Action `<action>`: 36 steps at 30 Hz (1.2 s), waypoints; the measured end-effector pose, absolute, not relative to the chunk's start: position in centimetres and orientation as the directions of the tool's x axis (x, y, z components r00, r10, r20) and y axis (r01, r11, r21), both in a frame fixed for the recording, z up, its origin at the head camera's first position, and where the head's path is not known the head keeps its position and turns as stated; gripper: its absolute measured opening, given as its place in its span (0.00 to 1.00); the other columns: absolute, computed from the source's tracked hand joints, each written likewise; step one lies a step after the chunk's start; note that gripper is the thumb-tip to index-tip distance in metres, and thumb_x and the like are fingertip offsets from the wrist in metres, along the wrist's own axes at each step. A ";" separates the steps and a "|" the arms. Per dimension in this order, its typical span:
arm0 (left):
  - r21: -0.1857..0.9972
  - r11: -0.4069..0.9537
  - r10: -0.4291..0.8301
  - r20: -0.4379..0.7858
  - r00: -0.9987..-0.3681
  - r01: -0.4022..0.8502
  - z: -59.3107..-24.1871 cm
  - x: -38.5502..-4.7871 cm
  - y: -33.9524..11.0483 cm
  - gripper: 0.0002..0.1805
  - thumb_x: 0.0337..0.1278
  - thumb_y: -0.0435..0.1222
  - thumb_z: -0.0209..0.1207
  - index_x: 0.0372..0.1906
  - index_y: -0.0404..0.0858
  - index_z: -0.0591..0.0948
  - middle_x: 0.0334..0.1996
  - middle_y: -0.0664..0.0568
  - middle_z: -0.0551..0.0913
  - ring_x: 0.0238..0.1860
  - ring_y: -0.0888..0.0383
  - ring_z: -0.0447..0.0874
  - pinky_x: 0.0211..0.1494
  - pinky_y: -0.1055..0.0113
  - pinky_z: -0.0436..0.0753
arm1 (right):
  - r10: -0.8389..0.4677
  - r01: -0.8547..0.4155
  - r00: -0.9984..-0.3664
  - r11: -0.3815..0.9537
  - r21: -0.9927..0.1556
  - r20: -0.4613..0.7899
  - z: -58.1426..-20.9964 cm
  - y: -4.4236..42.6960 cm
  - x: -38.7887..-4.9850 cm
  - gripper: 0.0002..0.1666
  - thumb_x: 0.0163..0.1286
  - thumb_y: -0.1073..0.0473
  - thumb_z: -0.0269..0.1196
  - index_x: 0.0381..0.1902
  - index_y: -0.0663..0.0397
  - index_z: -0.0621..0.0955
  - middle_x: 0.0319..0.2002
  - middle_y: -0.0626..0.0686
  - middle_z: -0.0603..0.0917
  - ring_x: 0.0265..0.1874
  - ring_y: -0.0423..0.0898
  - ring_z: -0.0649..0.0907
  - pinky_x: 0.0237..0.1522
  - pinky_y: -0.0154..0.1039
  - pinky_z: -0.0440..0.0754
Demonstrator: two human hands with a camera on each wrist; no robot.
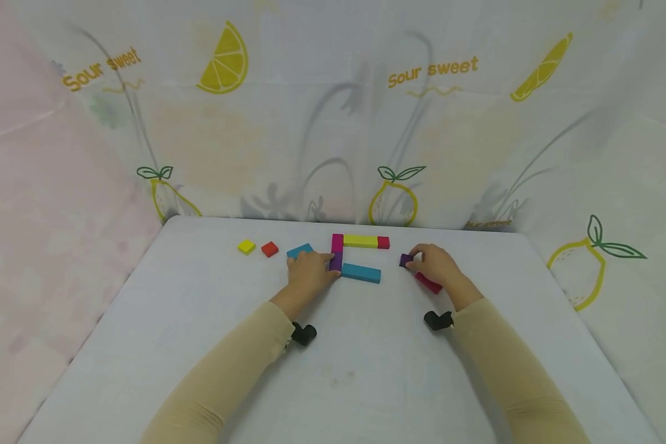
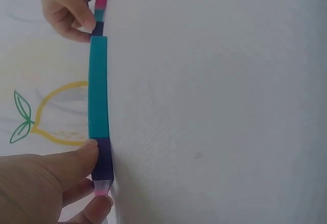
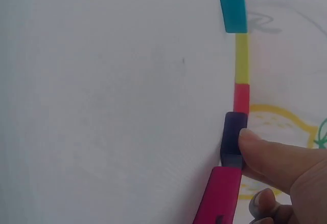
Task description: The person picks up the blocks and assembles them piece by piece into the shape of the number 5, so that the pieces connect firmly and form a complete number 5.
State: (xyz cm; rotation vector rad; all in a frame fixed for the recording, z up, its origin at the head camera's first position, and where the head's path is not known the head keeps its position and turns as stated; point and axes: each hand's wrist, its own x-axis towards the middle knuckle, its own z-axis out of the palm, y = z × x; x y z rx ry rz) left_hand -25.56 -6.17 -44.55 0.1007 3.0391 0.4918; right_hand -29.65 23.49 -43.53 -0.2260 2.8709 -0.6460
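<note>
In the head view my left hand [image 1: 309, 271] has its thumb and a finger on a purple block [image 1: 336, 263]. That block lines up with a magenta block [image 1: 338, 240] on its far side. A long blue block [image 1: 361, 273] extends rightward from its near end. From the magenta block a yellow block [image 1: 361, 241] runs right to a small red block [image 1: 384, 242]. My right hand [image 1: 435, 265] pinches a small dark purple block [image 3: 234, 132] between thumb and finger. Just nearer lies a crimson block [image 1: 428, 283]. Another blue block [image 1: 300, 250] is partly hidden behind my left hand.
A small yellow block [image 1: 246, 246] and an orange-red block [image 1: 269, 249] lie left of my left hand. All the blocks sit toward the far edge of the white-covered table [image 1: 344, 357]. A lemon-print cloth [image 1: 288, 142] hangs behind it.
</note>
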 end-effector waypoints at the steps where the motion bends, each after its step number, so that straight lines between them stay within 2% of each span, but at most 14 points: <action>1: 0.316 0.947 0.074 -0.048 -0.996 0.055 -44.6 -25.6 -6.2 0.30 0.59 0.56 0.66 0.66 0.53 0.79 0.56 0.47 0.84 0.50 0.48 0.75 0.51 0.51 0.67 | -0.189 -0.103 -0.969 0.894 -0.436 -0.159 -43.5 23.4 -29.6 0.21 0.71 0.53 0.65 0.57 0.59 0.81 0.39 0.59 0.78 0.39 0.54 0.76 0.44 0.49 0.76; 5: 0.321 0.945 0.074 -0.041 -0.996 0.057 -44.5 -25.6 -6.2 0.30 0.58 0.55 0.67 0.66 0.53 0.79 0.52 0.48 0.85 0.47 0.49 0.75 0.49 0.52 0.67 | -0.196 -0.103 -0.965 0.893 -0.438 -0.173 -43.4 23.2 -29.4 0.22 0.70 0.52 0.66 0.57 0.58 0.81 0.39 0.59 0.78 0.39 0.54 0.76 0.43 0.49 0.76; 10: 0.345 0.936 0.086 -0.028 -0.996 0.071 -44.5 -25.6 -6.3 0.31 0.57 0.54 0.68 0.65 0.51 0.80 0.42 0.49 0.86 0.44 0.51 0.74 0.46 0.54 0.66 | -0.234 -0.126 -0.955 0.878 -0.463 -0.184 -43.5 22.7 -29.0 0.22 0.69 0.51 0.67 0.55 0.57 0.82 0.38 0.57 0.78 0.36 0.52 0.76 0.38 0.44 0.75; 16: 0.346 0.934 0.097 -0.022 -0.995 0.084 -44.7 -25.8 -6.4 0.31 0.58 0.54 0.68 0.65 0.50 0.80 0.34 0.52 0.83 0.44 0.51 0.74 0.45 0.54 0.66 | -0.282 -0.169 -0.942 0.866 -0.471 -0.180 -43.1 22.0 -28.1 0.20 0.68 0.52 0.68 0.53 0.57 0.83 0.35 0.56 0.77 0.34 0.51 0.75 0.34 0.42 0.73; 23: 0.335 0.939 0.097 -0.021 -0.995 0.084 -44.8 -25.9 -6.4 0.31 0.58 0.54 0.67 0.65 0.49 0.80 0.40 0.51 0.86 0.49 0.49 0.76 0.48 0.52 0.67 | -0.290 -0.174 -0.940 0.863 -0.474 -0.182 -43.1 21.6 -27.6 0.19 0.68 0.53 0.68 0.53 0.57 0.83 0.35 0.56 0.77 0.35 0.51 0.75 0.36 0.42 0.73; 30: 0.346 0.934 0.098 -0.016 -0.995 0.087 -44.9 -25.9 -6.4 0.31 0.59 0.54 0.67 0.66 0.49 0.79 0.35 0.52 0.84 0.48 0.48 0.75 0.48 0.51 0.67 | -0.314 -0.200 -0.934 0.854 -0.480 -0.170 -43.2 21.3 -27.4 0.18 0.67 0.56 0.69 0.52 0.58 0.84 0.32 0.55 0.75 0.34 0.50 0.74 0.35 0.42 0.71; 36: 0.351 0.932 0.101 -0.015 -0.995 0.089 -44.8 -25.9 -6.4 0.31 0.59 0.54 0.67 0.66 0.48 0.79 0.32 0.53 0.82 0.46 0.49 0.75 0.48 0.52 0.67 | -0.326 -0.206 -0.929 0.850 -0.486 -0.177 -43.0 20.9 -27.0 0.18 0.67 0.56 0.69 0.52 0.58 0.84 0.34 0.55 0.76 0.37 0.51 0.74 0.38 0.43 0.72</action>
